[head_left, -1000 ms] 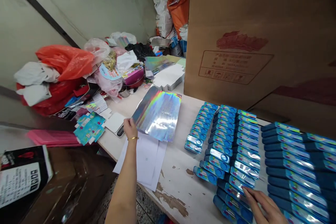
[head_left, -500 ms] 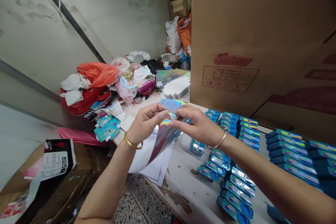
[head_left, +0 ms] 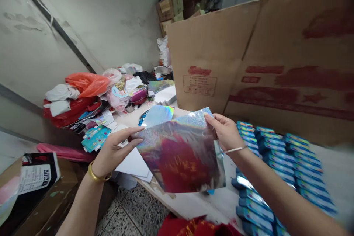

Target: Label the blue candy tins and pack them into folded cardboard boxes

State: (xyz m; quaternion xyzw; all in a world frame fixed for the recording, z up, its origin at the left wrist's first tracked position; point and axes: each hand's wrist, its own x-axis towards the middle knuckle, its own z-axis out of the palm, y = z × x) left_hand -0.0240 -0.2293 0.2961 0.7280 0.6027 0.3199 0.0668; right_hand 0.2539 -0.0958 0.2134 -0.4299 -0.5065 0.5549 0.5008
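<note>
A mirror-like holographic sheet (head_left: 182,158) is stretched between my two hands above the table's front edge, its shiny face reflecting something red. My left hand (head_left: 112,149) pinches its upper left corner between thumb and fingers. At the upper right corner, my right hand (head_left: 225,131) grips it with the thumb on top. Behind the sheet, a pale rainbow-sheened piece (head_left: 157,115) lies on the table beside a round dish (head_left: 142,117) with blue bits, partly hidden. White paper sheets (head_left: 134,164) lie under and left of the held sheet.
Rows of blue shiny packs (head_left: 276,155) stand at the right. A large cardboard box (head_left: 204,48) walls off the back. Plastic bags (head_left: 87,83) pile up at the left rear, near teal flattened cartons (head_left: 95,137). An open carton (head_left: 63,191) stands lower left.
My hands, close together half a second ago, have moved apart, and the sheet between them is now spread out flat towards me. The view has turned to the right.
</note>
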